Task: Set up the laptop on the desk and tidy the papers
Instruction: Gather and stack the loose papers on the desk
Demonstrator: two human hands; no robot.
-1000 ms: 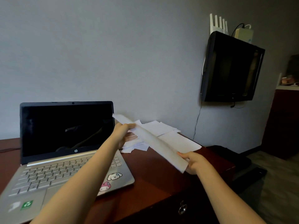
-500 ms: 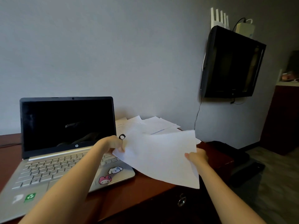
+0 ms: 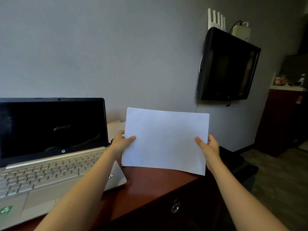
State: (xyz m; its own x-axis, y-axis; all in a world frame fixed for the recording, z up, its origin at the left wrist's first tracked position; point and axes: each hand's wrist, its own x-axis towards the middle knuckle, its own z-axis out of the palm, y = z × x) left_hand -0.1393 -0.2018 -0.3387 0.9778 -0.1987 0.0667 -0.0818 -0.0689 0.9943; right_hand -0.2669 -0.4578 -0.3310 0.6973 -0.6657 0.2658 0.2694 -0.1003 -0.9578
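A blank white sheet of paper point(image 3: 165, 140) stands upright in front of me, above the right part of the desk point(image 3: 150, 185). My left hand point(image 3: 120, 141) grips its left edge and my right hand point(image 3: 207, 145) grips its right edge, thumbs on the near face. The open silver laptop point(image 3: 50, 147) sits on the desk at the left with a dark screen. A bit of the loose paper pile point(image 3: 115, 129) shows between the laptop screen and the held sheet; the rest is hidden behind it.
A dark television point(image 3: 228, 65) hangs on the grey wall at the right, with a white router point(image 3: 215, 20) on top. A key hangs in the drawer lock point(image 3: 175, 208) below the desk edge. A dark cabinet point(image 3: 286, 120) stands at the far right.
The sheet went from edge-on and slanted to flat and upright facing me. Both hands moved to its side edges and lifted it, hiding most of the paper pile.
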